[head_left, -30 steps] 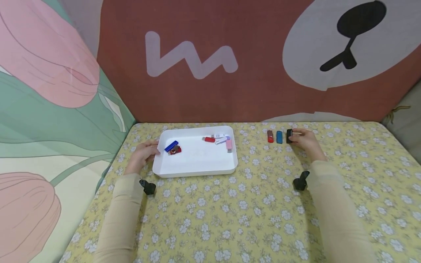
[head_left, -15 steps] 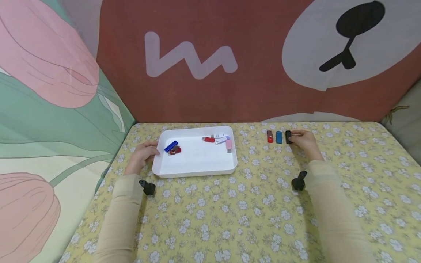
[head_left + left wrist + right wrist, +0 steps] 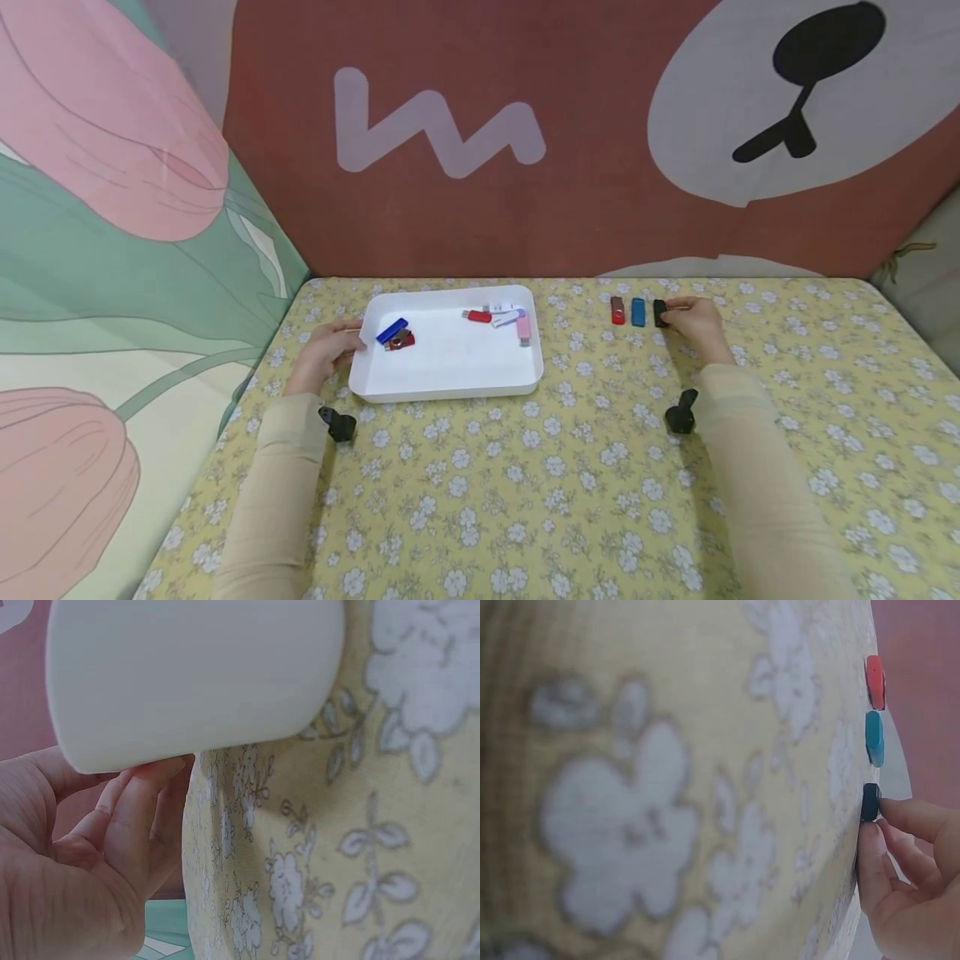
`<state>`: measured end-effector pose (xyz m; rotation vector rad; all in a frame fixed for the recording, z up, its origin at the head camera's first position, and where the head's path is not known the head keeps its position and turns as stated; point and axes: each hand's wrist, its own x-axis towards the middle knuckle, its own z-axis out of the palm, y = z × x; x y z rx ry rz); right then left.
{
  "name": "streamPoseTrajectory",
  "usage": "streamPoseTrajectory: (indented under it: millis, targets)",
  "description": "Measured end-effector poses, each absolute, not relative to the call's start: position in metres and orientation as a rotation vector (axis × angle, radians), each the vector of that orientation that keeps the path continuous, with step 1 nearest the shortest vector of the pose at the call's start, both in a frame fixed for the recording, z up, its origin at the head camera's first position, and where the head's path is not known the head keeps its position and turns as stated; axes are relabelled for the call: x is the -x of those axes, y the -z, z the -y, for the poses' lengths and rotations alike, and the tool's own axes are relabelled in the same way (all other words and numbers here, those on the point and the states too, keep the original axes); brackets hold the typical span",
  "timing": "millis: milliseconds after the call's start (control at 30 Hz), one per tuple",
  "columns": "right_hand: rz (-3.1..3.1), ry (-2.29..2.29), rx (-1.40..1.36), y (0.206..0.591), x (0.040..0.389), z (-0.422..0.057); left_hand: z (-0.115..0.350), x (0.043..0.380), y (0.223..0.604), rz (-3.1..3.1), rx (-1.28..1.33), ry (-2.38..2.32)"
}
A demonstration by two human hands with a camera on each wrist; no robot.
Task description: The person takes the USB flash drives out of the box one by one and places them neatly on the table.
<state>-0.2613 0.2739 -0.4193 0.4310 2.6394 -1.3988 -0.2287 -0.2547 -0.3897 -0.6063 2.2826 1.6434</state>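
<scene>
In the head view, my left hand [image 3: 326,353] is at the left end of a white tray [image 3: 450,387], fingers and thumb gripping its wall. The left wrist view shows curled fingers [image 3: 139,817] against the outside of the tray. Over at the back right, my right hand [image 3: 697,323] pinches a black USB stick [image 3: 659,313] at the table surface. Beside that stick, a blue USB stick [image 3: 638,312] and a red-and-brown USB stick [image 3: 617,311] lie in a row. The right wrist view has fingertips on the side of the black USB stick [image 3: 870,802].
Inside the tray, a dark blue USB stick [image 3: 392,331] touches a red one with a brown cover [image 3: 401,340] at left. A red stick [image 3: 477,317], white ones and a pink one [image 3: 523,330] lie at the back right. Flowered cloth [image 3: 465,492] covers the table; a wall panel [image 3: 480,225] stands behind.
The black USB stick, held by my right hand, has come down slightly and a little closer to the blue one. My left hand stays at the tray.
</scene>
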Motion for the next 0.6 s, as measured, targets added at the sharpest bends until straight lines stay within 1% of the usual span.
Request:
streamPoseTrajectory:
  millis: [200, 433, 600]
  targets:
    - [-2.612, 1.433, -0.454, 0.417, 0.260, -0.274, 0.257, 0.231, 0.391, -2.271, 0.622, -1.642]
    - [-2.604, 1.505, -0.544, 0.411, 0.259, -0.271, 0.257, 0.232, 0.391, -2.286, 0.621, -1.616]
    - [-2.590, 1.564, -0.497, 0.404, 0.263, -0.260, 0.257, 0.231, 0.391, -2.293, 0.619, -1.605]
